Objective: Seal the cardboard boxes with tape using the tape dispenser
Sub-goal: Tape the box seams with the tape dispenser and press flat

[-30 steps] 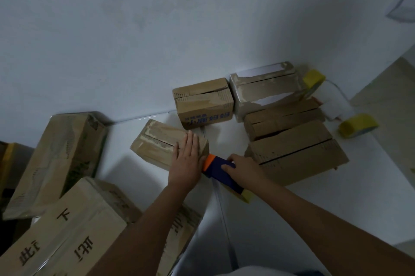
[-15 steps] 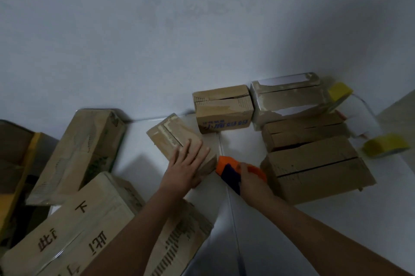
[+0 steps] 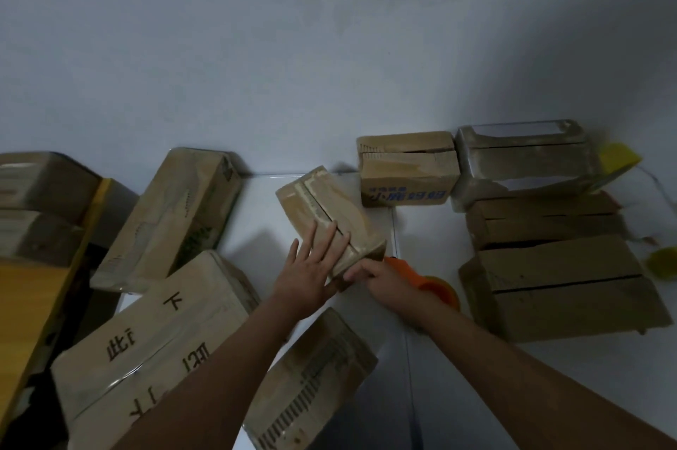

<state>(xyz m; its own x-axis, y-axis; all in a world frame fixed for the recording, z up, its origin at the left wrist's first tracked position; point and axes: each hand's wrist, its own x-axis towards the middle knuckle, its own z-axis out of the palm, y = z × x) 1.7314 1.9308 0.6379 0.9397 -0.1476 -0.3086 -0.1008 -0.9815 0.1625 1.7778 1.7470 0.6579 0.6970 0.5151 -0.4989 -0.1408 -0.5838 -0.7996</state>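
A small cardboard box (image 3: 322, 208) lies at an angle on the white floor, its top seam running toward me. My left hand (image 3: 311, 270) lies flat on the box's near end with straight, spread fingers. My right hand (image 3: 384, 279) grips the orange tape dispenser (image 3: 428, 283) at the box's near right corner. The dispenser's front end is hidden behind my fingers, so its contact with the box is not visible.
Unsealed boxes (image 3: 557, 277) are stacked at the right, with two more (image 3: 408, 171) against the wall. Larger taped boxes (image 3: 146, 332) crowd the left and near side. Yellow tape rolls (image 3: 663, 261) lie at the far right. A yellow-edged board (image 3: 33, 303) leans at the left.
The small box has turned so its seam points toward me. My right hand has brought the dispenser up to the box's near corner. The camera has shifted left.
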